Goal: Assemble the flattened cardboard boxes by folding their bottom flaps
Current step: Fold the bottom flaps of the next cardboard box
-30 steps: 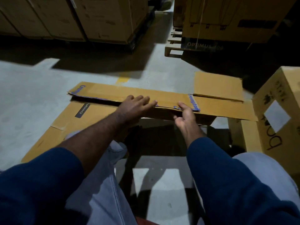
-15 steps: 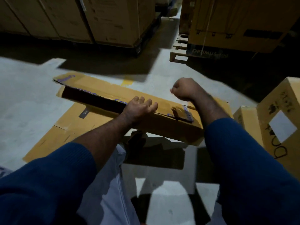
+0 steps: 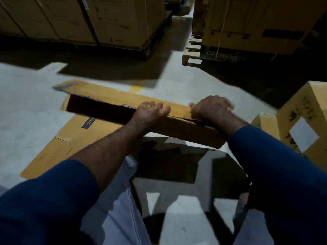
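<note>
A: Where is the cardboard box (image 3: 177, 128) found?

B: It is held directly under the fingers of both hands, above the floor (image 3: 26, 106), lying long and low across the view. Its open dark end (image 3: 99, 109) is seen to the left of the fingers.

A: How is the left hand (image 3: 150, 112) placed?

B: Its fingers (image 3: 160, 107) are laid nearly straight and close together over the top flap, at the near upper edge. Nothing is gripped by them; the flap is pressed.

A: And the right hand (image 3: 210, 108)?

B: It is set on the same top face, just to the right of the left fingers. Its fingers (image 3: 225, 103) are seen curled and blurred; whether anything is clasped cannot be told.

A: What is seen around them?

B: A flat cardboard sheet (image 3: 74, 138) is spread on the floor below and to the left of the fingers. An assembled box (image 3: 304, 110) with a white label (image 3: 304, 137) stands to their right. Well beyond the fingers, a wooden pallet (image 3: 190, 55) carrying a large carton (image 3: 247, 23) and a row of stacked cartons (image 3: 88, 20) are seen.
</note>
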{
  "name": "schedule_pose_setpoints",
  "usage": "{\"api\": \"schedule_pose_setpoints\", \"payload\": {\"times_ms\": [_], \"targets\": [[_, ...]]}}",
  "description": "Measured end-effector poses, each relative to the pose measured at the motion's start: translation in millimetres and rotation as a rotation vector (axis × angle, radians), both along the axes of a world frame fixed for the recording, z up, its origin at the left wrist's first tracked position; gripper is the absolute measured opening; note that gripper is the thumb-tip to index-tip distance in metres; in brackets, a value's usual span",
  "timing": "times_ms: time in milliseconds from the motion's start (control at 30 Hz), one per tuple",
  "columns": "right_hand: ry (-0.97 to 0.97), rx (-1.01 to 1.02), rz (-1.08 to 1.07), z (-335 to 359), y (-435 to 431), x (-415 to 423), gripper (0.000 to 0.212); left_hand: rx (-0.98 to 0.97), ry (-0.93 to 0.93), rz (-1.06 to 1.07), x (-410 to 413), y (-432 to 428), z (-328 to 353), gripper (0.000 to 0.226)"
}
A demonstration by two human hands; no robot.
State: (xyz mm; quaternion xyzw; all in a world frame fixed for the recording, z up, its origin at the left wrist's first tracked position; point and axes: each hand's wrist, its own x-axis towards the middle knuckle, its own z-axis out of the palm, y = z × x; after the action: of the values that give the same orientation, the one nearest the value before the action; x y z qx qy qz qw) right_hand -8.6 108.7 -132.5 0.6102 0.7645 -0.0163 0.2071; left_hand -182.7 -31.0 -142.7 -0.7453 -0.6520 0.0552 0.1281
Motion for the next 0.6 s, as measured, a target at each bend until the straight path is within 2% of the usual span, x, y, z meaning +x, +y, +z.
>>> {"api": "schedule_pose_setpoints", "payload": {"times_ms": [67, 133, 233, 367, 467, 600], "targets": [[0.144, -0.051, 0.086, 8, -22, -12, 0.103, -0.005, -0.026, 0.135, -3, 3, 8, 0.035], [0.249, -0.021, 0.207, 21, -37, -12, 0.101, 0.006, -0.044, 0.262, -8, 2, 16, 0.031], [0.335, 0.120, 0.488, 26, -34, -7, 0.071, 0.015, -0.058, 0.422, -24, -10, 33, 0.038], [0.506, 0.405, 0.683, 15, -31, -34, 0.059, 0.063, -0.097, 0.527, -64, -42, 41, 0.047], [0.537, 0.453, 0.830, 23, -37, -84, 0.037, 0.128, -0.204, 0.604, -108, -75, 36, 0.053], [0.509, 0.362, 0.938, 36, -48, -168, 0.035, 0.142, -0.257, 0.736, -160, -104, 24, 0.050]]}}
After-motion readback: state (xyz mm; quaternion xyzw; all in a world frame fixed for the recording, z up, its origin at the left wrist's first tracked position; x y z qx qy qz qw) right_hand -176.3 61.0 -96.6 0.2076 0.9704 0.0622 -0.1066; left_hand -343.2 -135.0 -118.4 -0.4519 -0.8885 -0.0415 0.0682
